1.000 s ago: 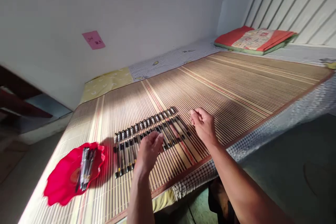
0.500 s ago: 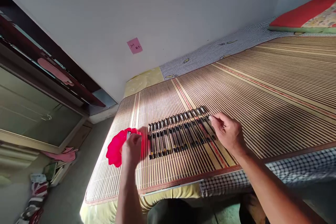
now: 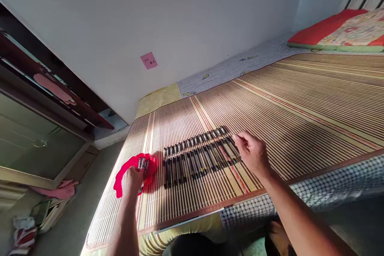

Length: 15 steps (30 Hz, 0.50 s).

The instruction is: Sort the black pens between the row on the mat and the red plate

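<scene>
Several slim pens with clear barrels and dark caps lie side by side in a slanting row on the bamboo mat. At the row's right end, my right hand pinches thumb and forefinger at the upper end of the last pen. To the left lies a red, wavy-edged plate with a few pens on it. Over this plate my left hand has its fingers curled in against those pens; whatever its fingertips hold is hidden.
The mat covers a bed edged with a checked cloth. A red floral pillow lies at the far right. A pink note is stuck on the wall behind. A glass-fronted cabinet stands at the left, beyond the bed's edge.
The view has shifted a little. My left hand has moved left across the red plate, uncovering pens there. My right hand stays by the row's right end.
</scene>
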Tool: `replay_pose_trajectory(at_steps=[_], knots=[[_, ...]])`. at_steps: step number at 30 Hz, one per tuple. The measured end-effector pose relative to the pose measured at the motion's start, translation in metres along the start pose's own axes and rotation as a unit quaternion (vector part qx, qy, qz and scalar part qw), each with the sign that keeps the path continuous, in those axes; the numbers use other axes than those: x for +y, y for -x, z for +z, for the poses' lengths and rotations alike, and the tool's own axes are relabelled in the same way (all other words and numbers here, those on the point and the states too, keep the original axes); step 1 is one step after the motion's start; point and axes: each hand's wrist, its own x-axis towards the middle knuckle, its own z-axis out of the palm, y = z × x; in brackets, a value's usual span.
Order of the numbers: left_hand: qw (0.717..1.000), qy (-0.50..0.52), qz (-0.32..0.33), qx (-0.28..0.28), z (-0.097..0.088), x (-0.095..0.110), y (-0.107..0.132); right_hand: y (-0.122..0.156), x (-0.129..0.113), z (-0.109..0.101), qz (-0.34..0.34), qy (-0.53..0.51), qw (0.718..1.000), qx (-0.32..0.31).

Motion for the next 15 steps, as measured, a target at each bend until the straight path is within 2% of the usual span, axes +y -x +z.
replay_pose_trajectory(at_steps=[4, 7, 10, 15], knots=[[0.996, 0.076, -0.035, 0.027, -0.009, 0.010, 0.007, -0.002, 0.002, -0.002, 0.007, -0.019, 1.000, 0.010], [0.981, 0.189, -0.033, 0.028, -0.010, 0.027, 0.026, -0.001, -0.003, -0.002, 0.044, -0.058, 0.997, -0.002], [0.941, 0.336, -0.001, -0.050, 0.003, 0.057, 0.058, 0.000, -0.015, 0.002, 0.099, -0.127, 0.986, -0.047], [0.836, 0.485, 0.068, -0.247, 0.036, 0.131, 0.129, 0.001, -0.038, 0.008, 0.208, -0.251, 0.934, -0.146]])
